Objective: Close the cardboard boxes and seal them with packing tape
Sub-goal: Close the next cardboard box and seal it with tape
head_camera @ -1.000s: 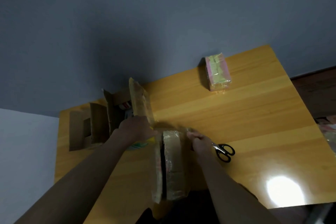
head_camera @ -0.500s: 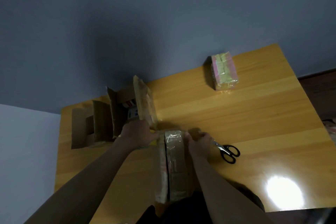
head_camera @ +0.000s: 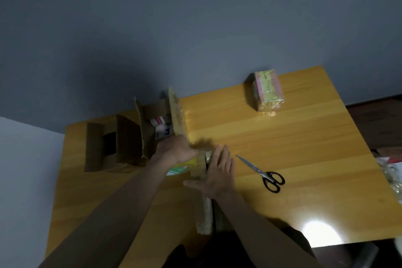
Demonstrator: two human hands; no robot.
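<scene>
Your right hand (head_camera: 217, 172) lies flat, fingers straight, pressing the top flap of the nearest cardboard box (head_camera: 204, 213), which sits at the table's (head_camera: 304, 148) near edge right in front of you. Your left hand (head_camera: 176, 150) curls around something yellow and green at that box's left side; it may be the tape roll, but I cannot tell. This box's flaps look folded down, with glossy tape partly over the seam, so sealing seems under way, not finished. Just right, the scissors (head_camera: 264, 173) lie apart from your hand. Farther left, two open boxes (head_camera: 134, 137) stand with flaps up, contents showing in one: both remain to close. At the far edge sits a wrapped pink-and-yellow box (head_camera: 268, 92).
</scene>
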